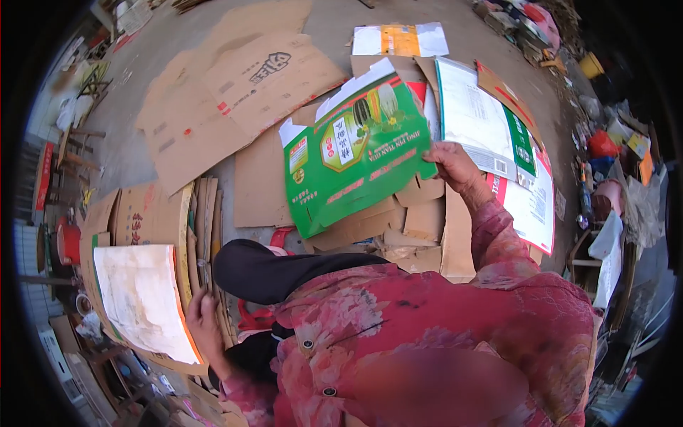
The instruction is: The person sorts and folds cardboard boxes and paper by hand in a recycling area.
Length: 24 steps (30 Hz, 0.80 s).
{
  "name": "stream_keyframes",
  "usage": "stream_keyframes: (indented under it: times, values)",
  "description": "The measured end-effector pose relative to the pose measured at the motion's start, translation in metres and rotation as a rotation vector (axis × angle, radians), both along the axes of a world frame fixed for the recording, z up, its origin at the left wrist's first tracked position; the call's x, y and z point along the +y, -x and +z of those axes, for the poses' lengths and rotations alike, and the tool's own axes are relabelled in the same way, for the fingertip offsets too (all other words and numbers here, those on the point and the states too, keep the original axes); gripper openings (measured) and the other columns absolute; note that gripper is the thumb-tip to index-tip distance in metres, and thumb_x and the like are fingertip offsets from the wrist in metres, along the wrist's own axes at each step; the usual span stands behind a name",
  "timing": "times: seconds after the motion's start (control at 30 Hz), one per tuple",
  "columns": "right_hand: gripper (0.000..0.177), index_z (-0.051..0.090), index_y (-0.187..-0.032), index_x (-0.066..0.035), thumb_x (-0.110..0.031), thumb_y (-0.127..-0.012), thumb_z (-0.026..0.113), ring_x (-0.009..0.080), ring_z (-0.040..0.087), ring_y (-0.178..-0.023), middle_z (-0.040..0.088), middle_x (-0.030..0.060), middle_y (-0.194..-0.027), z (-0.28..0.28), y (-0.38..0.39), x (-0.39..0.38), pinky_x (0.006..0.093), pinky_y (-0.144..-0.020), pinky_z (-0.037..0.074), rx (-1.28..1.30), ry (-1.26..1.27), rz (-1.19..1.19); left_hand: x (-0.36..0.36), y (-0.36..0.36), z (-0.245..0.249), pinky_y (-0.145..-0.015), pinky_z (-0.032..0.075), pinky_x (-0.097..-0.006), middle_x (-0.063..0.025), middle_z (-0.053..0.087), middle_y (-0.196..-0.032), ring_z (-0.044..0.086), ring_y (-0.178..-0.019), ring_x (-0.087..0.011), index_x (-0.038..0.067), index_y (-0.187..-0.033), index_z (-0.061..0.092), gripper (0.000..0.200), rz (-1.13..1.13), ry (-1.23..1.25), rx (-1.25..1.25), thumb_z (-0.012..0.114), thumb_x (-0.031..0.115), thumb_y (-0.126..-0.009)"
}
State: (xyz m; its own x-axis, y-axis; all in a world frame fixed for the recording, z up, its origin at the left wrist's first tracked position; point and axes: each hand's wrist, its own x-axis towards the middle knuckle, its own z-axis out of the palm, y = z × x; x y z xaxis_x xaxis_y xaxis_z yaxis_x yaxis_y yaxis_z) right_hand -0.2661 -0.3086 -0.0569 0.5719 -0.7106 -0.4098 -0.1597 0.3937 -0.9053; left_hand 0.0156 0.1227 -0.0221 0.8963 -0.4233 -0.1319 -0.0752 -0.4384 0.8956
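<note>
A flattened green cardboard box with printed melons and white flaps is tilted over the brown cardboard in front of me. My right hand pinches its right edge. At the lower left, my left hand is beside a stack of upright brown cardboard sheets; its fingers are slightly blurred, and whether they touch the stack is unclear. Left of that hand, a stained white sheet with an orange edge lies on a brown carton.
Large flattened brown boxes cover the floor ahead. White and green flattened boxes lie at the right, a white and yellow one farther off. Clutter lines both sides, including a yellow bucket and a red stool.
</note>
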Motion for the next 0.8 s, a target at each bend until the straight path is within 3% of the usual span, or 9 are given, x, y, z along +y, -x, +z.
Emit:
stream_keyframes:
  times: [0.1,0.2,0.33,0.47,0.53,0.67,0.73,0.77,0.8]
  values:
    - [0.016,0.052,-0.061,-0.008,-0.014,-0.071,0.063,0.0048,0.040,-0.044,0.048,-0.0034,-0.055,0.048,-0.055,0.022,0.0183,-0.041,0.031,-0.132,0.131,0.137,-0.074,0.024,0.015,-0.080,0.043,-0.0310,-0.0130,0.057,-0.098,0.055,-0.090,-0.0216,-0.002,-0.105,0.053,0.047,-0.317,-0.009,-0.191,0.070,0.021,-0.067]
    - [0.014,0.051,-0.063,-0.008,-0.012,-0.073,0.060,0.0027,0.040,-0.046,0.047,-0.0049,-0.056,0.073,-0.106,0.052,0.0170,-0.043,0.029,-0.228,0.233,0.295,-0.132,0.039,0.016,-0.089,0.036,-0.0379,-0.0208,0.047,-0.113,0.045,-0.103,-0.0356,0.001,-0.117,0.044,0.072,-0.616,-0.148,-0.721,0.074,0.030,-0.059]
    - [0.017,0.050,-0.061,-0.008,-0.013,-0.074,0.060,0.0025,0.041,-0.048,0.047,-0.0052,-0.056,0.086,-0.159,0.086,0.0170,-0.044,0.030,-0.383,0.187,0.421,-0.175,0.042,0.000,-0.089,0.036,-0.0390,-0.0217,0.043,-0.117,0.043,-0.105,-0.0372,0.002,-0.123,0.036,0.072,-0.609,-0.054,-0.672,0.070,0.024,-0.063]
    - [0.020,0.056,-0.080,-0.003,-0.023,-0.078,0.060,0.0031,0.046,-0.057,0.052,-0.0030,-0.065,0.073,-0.169,0.078,0.0178,-0.051,0.037,-0.434,0.068,0.507,-0.175,0.039,-0.029,-0.081,0.042,-0.0382,-0.0239,0.051,-0.104,0.051,-0.093,-0.0387,0.001,-0.123,0.036,0.054,-0.433,0.114,-0.516,0.057,0.013,-0.074]
    - [0.033,0.056,-0.093,-0.001,-0.029,-0.078,0.061,0.0069,0.052,-0.068,0.055,0.0010,-0.075,0.034,-0.152,0.063,0.0201,-0.061,0.043,-0.356,0.102,0.532,-0.169,0.032,-0.026,-0.074,0.046,-0.0369,-0.0232,0.056,-0.089,0.055,-0.081,-0.0405,-0.001,-0.116,0.043,0.038,-0.319,-0.008,-0.327,0.047,0.009,-0.080]
    - [0.077,0.045,-0.114,0.003,-0.043,-0.059,0.073,0.0304,0.054,-0.093,0.054,0.0202,-0.103,-0.077,-0.099,0.066,0.0336,-0.082,0.042,0.362,0.879,0.611,-0.161,-0.008,-0.016,-0.060,0.050,-0.0303,-0.0141,0.060,-0.083,0.060,-0.068,-0.0232,-0.003,-0.106,0.048,0.026,-0.104,0.274,-0.193,0.040,0.011,-0.086]
    - [0.097,0.034,-0.125,0.000,-0.045,-0.050,0.076,0.0365,0.042,-0.110,0.041,0.0255,-0.120,-0.097,-0.077,0.094,0.0382,-0.092,0.035,0.552,1.215,0.725,-0.160,-0.019,0.012,-0.056,0.050,-0.0274,-0.0115,0.060,-0.087,0.060,-0.067,-0.0141,-0.005,-0.104,0.046,0.025,-0.080,0.393,-0.062,0.038,0.012,-0.088]
    - [0.107,0.026,-0.129,-0.001,-0.047,-0.047,0.077,0.0375,0.029,-0.120,0.028,0.0255,-0.130,-0.106,-0.073,0.102,0.0422,-0.097,0.026,0.601,1.154,0.779,-0.161,-0.023,0.021,-0.056,0.051,-0.0281,-0.0124,0.059,-0.089,0.060,-0.067,-0.0152,-0.004,-0.104,0.046,0.024,-0.074,0.504,-0.029,0.038,0.012,-0.088]
    - [0.107,0.026,-0.129,-0.001,-0.047,-0.047,0.077,0.0375,0.029,-0.120,0.028,0.0255,-0.130,-0.110,-0.072,0.108,0.0422,-0.097,0.026,0.595,1.155,0.788,-0.161,-0.028,0.030,-0.056,0.052,-0.0288,-0.0133,0.059,-0.091,0.060,-0.067,-0.0163,-0.004,-0.104,0.046,0.024,-0.066,0.614,0.003,0.038,0.011,-0.087]
